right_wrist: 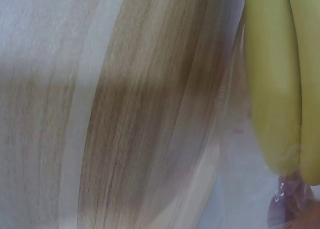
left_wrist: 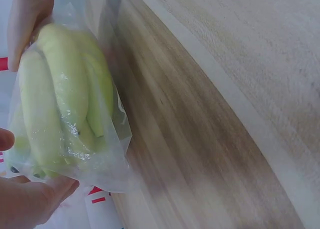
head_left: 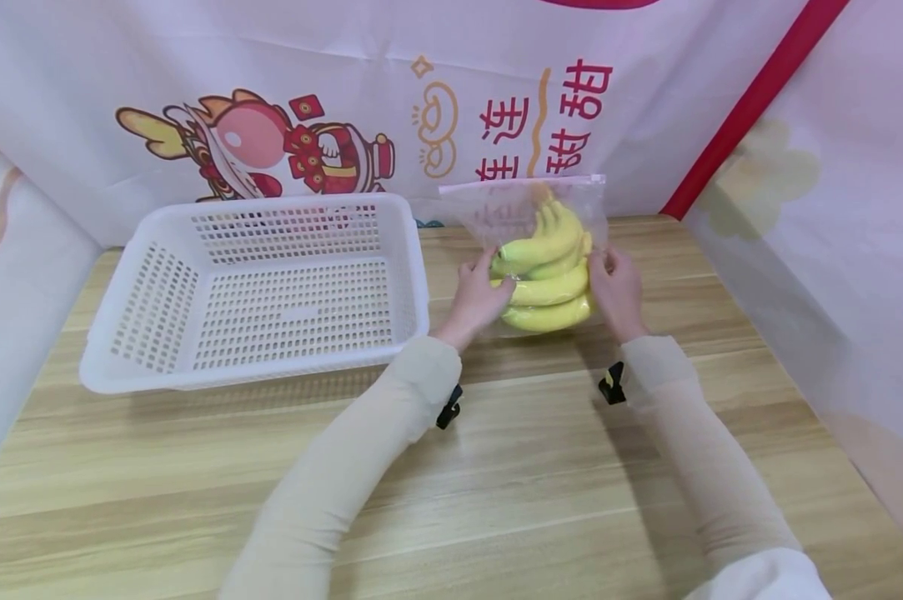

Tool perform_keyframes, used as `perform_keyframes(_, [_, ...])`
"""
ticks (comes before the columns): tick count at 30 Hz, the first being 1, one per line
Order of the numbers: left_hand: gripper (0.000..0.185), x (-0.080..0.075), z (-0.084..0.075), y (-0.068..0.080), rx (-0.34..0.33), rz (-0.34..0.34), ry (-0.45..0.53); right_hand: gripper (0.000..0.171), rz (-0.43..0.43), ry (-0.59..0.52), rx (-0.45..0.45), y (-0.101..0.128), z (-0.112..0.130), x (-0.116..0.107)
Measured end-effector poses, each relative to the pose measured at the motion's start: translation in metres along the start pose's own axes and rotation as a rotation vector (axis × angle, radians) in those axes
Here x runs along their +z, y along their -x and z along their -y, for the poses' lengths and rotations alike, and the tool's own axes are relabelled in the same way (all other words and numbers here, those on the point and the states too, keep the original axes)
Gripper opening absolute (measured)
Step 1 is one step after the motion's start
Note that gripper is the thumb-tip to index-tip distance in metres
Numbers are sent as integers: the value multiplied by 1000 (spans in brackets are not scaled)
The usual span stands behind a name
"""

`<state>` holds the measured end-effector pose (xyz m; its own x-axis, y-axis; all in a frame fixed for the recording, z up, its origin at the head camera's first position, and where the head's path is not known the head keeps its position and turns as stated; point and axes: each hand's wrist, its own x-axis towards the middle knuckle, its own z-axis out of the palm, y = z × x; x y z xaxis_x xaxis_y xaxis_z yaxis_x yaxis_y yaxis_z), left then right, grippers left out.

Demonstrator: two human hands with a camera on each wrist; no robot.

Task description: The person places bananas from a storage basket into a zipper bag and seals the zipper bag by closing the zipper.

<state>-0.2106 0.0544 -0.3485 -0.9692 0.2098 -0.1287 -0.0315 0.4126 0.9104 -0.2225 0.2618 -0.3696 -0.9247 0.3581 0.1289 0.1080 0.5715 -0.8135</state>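
Note:
A bunch of yellow bananas (head_left: 547, 279) sits inside a clear zip bag (head_left: 522, 204) held upright at the far middle of the wooden table (head_left: 496, 492). My left hand (head_left: 479, 293) grips the bag's left side, fingers curled against the bananas. My right hand (head_left: 614, 287) grips its right side. In the left wrist view the bananas (left_wrist: 55, 99) show through the bag film (left_wrist: 107, 164), with the left hand's fingers (left_wrist: 30, 199) below and the other hand (left_wrist: 27, 19) above. The right wrist view shows bananas (right_wrist: 280, 84) behind plastic over the table; the hand itself barely shows.
A white perforated plastic basket (head_left: 158, 367) lies on the table to the left of the bag, with nothing in it. Printed fabric walls (head_left: 308, 100) close in the back and both sides. A red stripe (head_left: 751, 100) runs down the right corner.

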Motion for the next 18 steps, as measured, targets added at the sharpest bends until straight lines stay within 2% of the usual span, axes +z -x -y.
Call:
perform_keyframes(10, [64,6,6,-7,64,-12,-26,48,45,55,67,-1,-1,-5])
perform_keyframes(18, [62,8,9,-8,32,2,-12,40,20,94,29,-3,-6,-4])
